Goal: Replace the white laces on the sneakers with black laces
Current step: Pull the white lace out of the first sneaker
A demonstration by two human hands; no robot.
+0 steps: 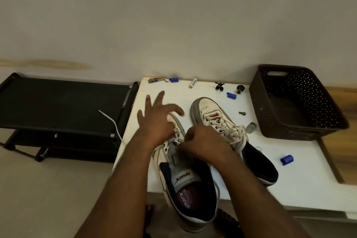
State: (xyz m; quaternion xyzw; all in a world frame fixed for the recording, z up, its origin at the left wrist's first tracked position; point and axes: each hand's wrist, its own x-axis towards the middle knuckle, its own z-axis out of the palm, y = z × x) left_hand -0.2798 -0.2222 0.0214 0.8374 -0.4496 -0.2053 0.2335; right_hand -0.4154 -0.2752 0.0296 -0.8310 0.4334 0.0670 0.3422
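Note:
Two white sneakers stand on the white table (pixel 301 179). The near sneaker (pixel 185 181) points away from me, its heel over the table's front edge. My left hand (pixel 156 120) hovers over its toe with fingers spread, blurred by motion. My right hand (pixel 202 139) is curled down on its lacing area and holds the shoe there; what the fingertips pinch is hidden. The far sneaker (pixel 212 114) lies to the right, with white laces (pixel 235 131) threaded and knotted. A loose white lace (pixel 114 123) trails across the black rack toward the table's left edge. No black lace shows.
A brown perforated basket (pixel 297 102) stands at the table's right. A black rack (pixel 63 102) is on the left. Small items lie around: blue caps (pixel 286 159), a battery (pixel 192 82), a nail clipper (pixel 156 80), two small figures (pixel 219 86), a screw (pixel 242 113), a metal plate (pixel 251 127).

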